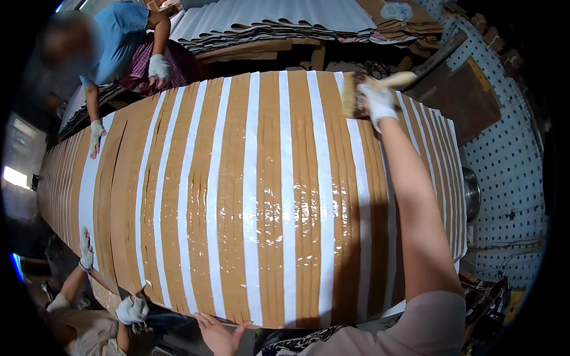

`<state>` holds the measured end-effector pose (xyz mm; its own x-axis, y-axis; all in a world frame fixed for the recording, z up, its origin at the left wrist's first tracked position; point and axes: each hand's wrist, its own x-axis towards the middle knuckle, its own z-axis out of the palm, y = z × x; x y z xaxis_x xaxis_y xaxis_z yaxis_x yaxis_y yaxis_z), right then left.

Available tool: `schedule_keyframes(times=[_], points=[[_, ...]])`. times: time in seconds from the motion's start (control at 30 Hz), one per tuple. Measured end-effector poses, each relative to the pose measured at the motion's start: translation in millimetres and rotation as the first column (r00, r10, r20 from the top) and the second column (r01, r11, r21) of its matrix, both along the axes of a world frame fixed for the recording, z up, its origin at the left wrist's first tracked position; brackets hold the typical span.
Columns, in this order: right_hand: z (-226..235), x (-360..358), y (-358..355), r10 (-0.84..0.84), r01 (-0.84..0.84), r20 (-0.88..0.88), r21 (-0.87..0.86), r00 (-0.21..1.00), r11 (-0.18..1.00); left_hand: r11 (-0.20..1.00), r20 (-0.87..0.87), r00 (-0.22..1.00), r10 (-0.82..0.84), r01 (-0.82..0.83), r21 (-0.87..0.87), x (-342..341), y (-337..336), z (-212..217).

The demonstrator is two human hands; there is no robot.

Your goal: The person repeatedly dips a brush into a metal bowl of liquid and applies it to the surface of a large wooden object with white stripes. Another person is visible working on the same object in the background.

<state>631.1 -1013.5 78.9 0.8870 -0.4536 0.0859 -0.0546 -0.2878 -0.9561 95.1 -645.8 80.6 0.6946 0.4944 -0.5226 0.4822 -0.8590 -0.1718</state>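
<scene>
A wide pale-handled glue brush (pixel 369 90), light and stiff, is clasped at its neck by the gloved right hand (pixel 378 104), bristles beyond the grip, while the bare left hand (pixel 218 333) rests spread on glossy, probably slippery brown-and-white strips (pixel 267 196).

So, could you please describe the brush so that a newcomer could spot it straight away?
Start at the big bench covered with overlapping brown and white striped sheets, wet and glossy. Follow the person's outstretched right arm to the far edge, where the gloved right hand holds the brush. It alone has a pale wooden handle and a wide, dark bristle head.
</scene>
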Motion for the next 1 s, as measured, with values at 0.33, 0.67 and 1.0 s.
schedule_keyframes(times=[0.33,0.67,1.0], points=[[-89,-9,-214,-0.351,0.261,-0.148,-0.424,0.925,0.867,0.997,0.171,0.985,0.011,0.002,-0.071,-8,4,-4],[41,-65,345,0.564,-0.554,0.002,-0.189,0.826,0.811,0.995,0.356,0.934,0.033,0.005,-0.104,-21,4,-18],[-21,-74,337,0.369,-0.373,-0.071,-0.281,0.927,0.884,0.999,0.359,0.933,0.033,-0.024,-0.029,-25,-2,-18]])
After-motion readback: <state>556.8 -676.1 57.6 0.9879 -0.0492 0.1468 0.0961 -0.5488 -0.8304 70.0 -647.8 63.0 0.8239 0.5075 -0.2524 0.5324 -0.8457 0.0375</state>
